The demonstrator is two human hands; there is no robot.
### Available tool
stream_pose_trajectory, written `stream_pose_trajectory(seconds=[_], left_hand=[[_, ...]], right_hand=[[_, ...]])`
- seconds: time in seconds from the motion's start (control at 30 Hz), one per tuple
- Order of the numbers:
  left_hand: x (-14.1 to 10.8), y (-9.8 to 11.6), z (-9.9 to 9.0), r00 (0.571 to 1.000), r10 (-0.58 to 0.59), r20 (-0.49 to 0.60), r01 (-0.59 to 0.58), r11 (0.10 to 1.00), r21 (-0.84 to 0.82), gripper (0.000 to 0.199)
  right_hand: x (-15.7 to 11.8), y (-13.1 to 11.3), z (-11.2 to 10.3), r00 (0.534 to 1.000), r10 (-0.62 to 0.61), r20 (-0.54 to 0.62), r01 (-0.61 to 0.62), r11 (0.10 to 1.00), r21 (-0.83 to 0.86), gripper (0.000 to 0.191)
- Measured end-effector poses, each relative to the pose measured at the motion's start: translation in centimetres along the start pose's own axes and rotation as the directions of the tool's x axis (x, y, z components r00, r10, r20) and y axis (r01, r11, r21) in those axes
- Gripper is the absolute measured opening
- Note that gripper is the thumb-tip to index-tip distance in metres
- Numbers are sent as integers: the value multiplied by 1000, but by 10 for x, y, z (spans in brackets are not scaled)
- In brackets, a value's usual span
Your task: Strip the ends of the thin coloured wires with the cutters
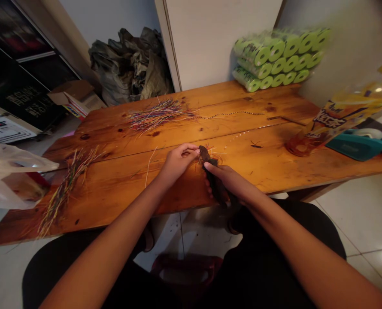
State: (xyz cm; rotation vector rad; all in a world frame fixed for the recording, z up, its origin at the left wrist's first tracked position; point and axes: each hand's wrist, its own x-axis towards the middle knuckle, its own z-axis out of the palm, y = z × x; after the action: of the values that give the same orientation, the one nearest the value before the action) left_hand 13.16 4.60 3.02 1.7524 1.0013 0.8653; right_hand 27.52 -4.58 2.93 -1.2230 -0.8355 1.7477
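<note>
My right hand (231, 181) is shut around a dark-handled pair of pliers (214, 180), which points away from me over the table's near edge. My left hand (178, 164) is next to the pliers' tip, with fingertips pinched on thin coloured wires (210, 152) that stick out around the jaws. The jaws are partly hidden by my fingers. A multicoloured tangle of cut wires (157, 115) lies on the far side of the wooden table (262, 167). A second wire pile (67, 189) lies at the left, and a long beaded-looking strand (229, 115) runs rightward from the far tangle.
A teal tape dispenser (358, 146) and a yellow-labelled plastic package (345, 107) sit at the right end. Wrapped green rolls (277, 60) stand behind the table. A white plastic bag (10, 176) overhangs the left edge. Tiled floor lies below.
</note>
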Motion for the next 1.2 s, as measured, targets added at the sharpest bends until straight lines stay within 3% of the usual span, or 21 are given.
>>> stream_pose_trajectory(seconds=[0.17,0.33,0.53,0.67,0.77,0.93,1.07,1.2], left_hand=[[4,2,-2,998,-60,19,62,995,-80,14],[3,3,-7,999,-42,24,43,998,-40,15],[3,0,-8,994,-109,-5,109,994,6,16],[14,-6,-4,989,-149,5,148,988,47,17],[13,-9,-7,993,-102,-55,107,989,103,20],[-30,-12,-42,979,-37,-202,84,969,233,29],[-78,-21,-83,960,14,-281,145,831,537,31],[-101,-34,-107,974,121,-192,88,578,811,35]], right_hand=[[0,1,0,1000,-6,11,6,1000,-29,31],[-1,-3,-1,998,-56,-6,55,998,-29,29],[-1,-10,-11,992,-73,-102,71,997,-24,32],[-4,-13,-17,996,88,28,-91,986,139,37],[-6,-16,-19,984,138,115,-162,957,240,41],[-8,-21,-23,976,97,196,-162,923,350,48],[-9,-24,-26,992,54,112,-96,906,413,44],[-8,-26,-26,999,21,39,-37,886,462,40]])
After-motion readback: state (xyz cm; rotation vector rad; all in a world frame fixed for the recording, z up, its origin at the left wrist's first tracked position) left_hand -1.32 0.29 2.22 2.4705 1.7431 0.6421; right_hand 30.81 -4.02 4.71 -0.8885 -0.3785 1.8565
